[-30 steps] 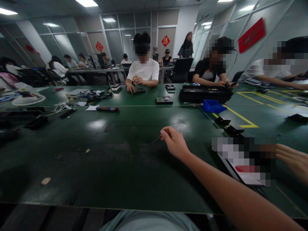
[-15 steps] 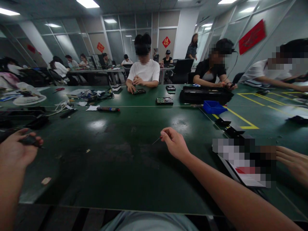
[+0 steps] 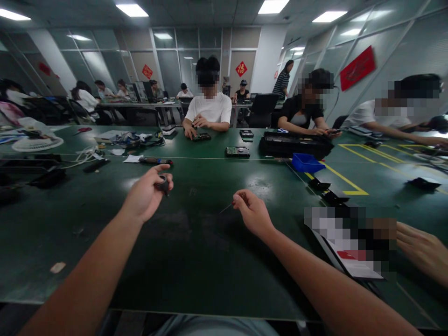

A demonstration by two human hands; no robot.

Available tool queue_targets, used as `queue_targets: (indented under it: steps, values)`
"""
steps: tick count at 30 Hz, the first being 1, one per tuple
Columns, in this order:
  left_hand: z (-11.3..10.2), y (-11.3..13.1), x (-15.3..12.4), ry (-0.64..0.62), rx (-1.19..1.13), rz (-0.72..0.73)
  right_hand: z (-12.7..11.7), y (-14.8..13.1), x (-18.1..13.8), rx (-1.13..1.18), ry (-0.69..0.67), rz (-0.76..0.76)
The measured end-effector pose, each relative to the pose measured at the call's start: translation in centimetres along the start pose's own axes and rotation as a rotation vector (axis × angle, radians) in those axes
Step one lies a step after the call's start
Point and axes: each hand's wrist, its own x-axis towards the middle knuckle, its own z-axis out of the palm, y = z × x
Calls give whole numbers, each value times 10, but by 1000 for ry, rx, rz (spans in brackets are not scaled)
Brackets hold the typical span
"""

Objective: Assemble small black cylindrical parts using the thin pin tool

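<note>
My left hand (image 3: 147,191) is held above the table at mid-left, its fingers curled around a dark pointed hand tool (image 3: 162,184). Only the tool's rounded front and short tip show; the palm hides the rest. To its right, my right hand (image 3: 254,212) pinches a thin rod (image 3: 226,208) with a bit of red at the fingertips. The rod slants down to the left over the green tabletop (image 3: 189,261), and its other end is hidden in the fingers. The two hands are apart. Beyond my left hand lies a dark cylindrical tool with a red end (image 3: 156,161).
Hard drives (image 3: 237,151) lie farther back, before a person in white (image 3: 209,109). A blue bin (image 3: 307,163) and a long black casing (image 3: 296,145) stand right. Another person's hand (image 3: 423,245) is by a pixelated item. Cables (image 3: 84,156) lie at left.
My left hand has swung from the far left toward the middle, carrying the dark pointed tool. My right hand keeps its pinch on the rod. The view has shifted slightly.
</note>
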Motion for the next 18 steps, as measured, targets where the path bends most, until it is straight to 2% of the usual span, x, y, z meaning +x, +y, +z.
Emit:
queue_targets:
  steps: [5,8,14,18]
  values:
    - [36,-36,2,-153,91,-107,0,2,1,13,13,16]
    - [50,-55,4,-205,188,-109,1,4,1,14,22,28]
    - [57,-89,16,-279,369,-20,3,3,2,17,55,61]
    - [55,-106,18,-373,619,152,4,3,4,44,86,75]
